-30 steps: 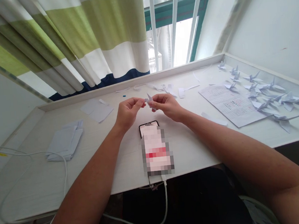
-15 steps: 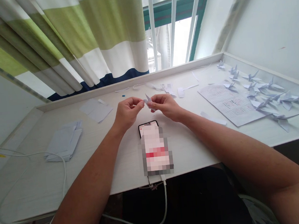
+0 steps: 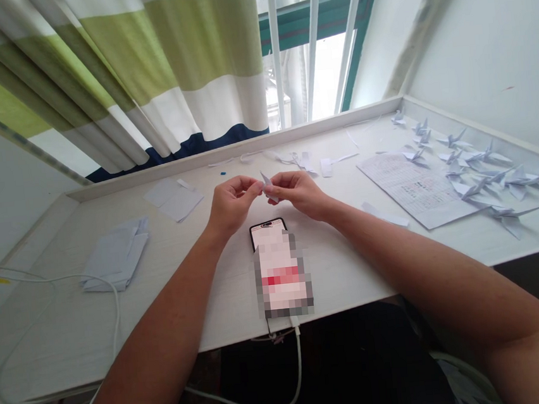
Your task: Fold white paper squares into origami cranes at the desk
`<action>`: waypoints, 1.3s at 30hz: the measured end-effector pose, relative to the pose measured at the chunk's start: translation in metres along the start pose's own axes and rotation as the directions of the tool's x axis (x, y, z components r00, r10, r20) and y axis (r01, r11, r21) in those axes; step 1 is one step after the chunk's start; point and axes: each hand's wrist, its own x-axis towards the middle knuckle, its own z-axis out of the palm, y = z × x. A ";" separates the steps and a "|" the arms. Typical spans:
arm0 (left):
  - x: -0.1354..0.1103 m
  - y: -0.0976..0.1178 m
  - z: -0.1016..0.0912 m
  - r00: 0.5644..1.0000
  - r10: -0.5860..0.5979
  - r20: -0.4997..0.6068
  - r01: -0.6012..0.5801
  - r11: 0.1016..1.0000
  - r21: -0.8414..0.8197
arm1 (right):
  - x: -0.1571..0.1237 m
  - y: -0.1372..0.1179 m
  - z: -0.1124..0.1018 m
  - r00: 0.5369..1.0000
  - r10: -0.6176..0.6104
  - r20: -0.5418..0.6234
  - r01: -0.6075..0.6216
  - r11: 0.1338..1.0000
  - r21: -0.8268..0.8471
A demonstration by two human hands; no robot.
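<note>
Between my two hands, above the desk, is a small piece of folded origami paper (image 3: pixel 266 178), white, with a thin point sticking up. My right hand (image 3: pixel 295 188) is closed on its body with thumb and fingers. Thumb and forefinger of my left hand (image 3: pixel 233 202) are pinched together at the paper's left side, and that hand's fingertips touch it. Part of the paper is hidden behind my fingers. Just below my hands lies a phone (image 3: pixel 268 227) with a blurred screen. Several white paper cranes (image 3: pixel 473 160) stand at the right of the desk.
A written sheet (image 3: pixel 392 184) lies under some cranes. At left are a stack of folded paper (image 3: pixel 115 258) and loose sheets (image 3: pixel 174 198). Paper scraps (image 3: pixel 326 167) lie behind my hands. A white cable (image 3: pixel 116 305) crosses the left side; another (image 3: pixel 298 358) hangs from the phone.
My left fingertips have come slightly closer to the right hand and now meet the paper. The paper's point has turned a little to the left. Nothing else has visibly moved.
</note>
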 end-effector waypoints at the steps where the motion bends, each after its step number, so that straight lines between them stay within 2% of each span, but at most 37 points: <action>1: 0.000 0.001 0.000 1.000 -0.009 0.007 0.009 1.000 -0.020 | 0.001 0.001 -0.001 1.000 0.003 -0.009 -0.003 1.000 0.005; 7: -0.001 -0.001 0.004 0.994 -0.074 0.076 0.077 0.997 -0.030 | 0.005 0.002 -0.003 0.994 0.016 -0.105 -0.011 0.999 0.050; 11: -0.002 -0.009 0.008 0.995 -0.062 0.073 0.064 0.998 -0.021 | 0.005 0.002 -0.003 0.992 0.057 -0.110 -0.045 0.994 0.103; 15: -0.001 -0.014 0.007 0.998 -0.038 0.043 0.039 0.999 -0.017 | 0.004 0.001 -0.004 0.995 0.042 -0.094 -0.039 0.999 0.033; 21: 0.000 -0.015 0.004 0.997 -0.064 0.036 0.064 0.998 -0.008 | 0.004 0.002 -0.003 0.982 -0.055 -0.181 0.038 0.995 -0.098; 25: -0.001 -0.014 0.004 0.997 -0.058 0.051 0.058 0.998 0.008 | 0.005 0.001 -0.002 0.977 -0.102 -0.188 0.079 0.989 -0.125; 34: -0.003 -0.009 0.007 1.000 0.013 -0.004 -0.012 0.987 0.161 | 0.003 0.000 -0.003 0.960 -0.183 -0.211 0.128 0.959 -0.253; 39: -0.003 -0.010 0.007 1.000 -0.003 0.006 0.002 0.990 0.139 | 0.004 -0.001 -0.007 0.966 -0.202 -0.159 0.152 0.948 -0.279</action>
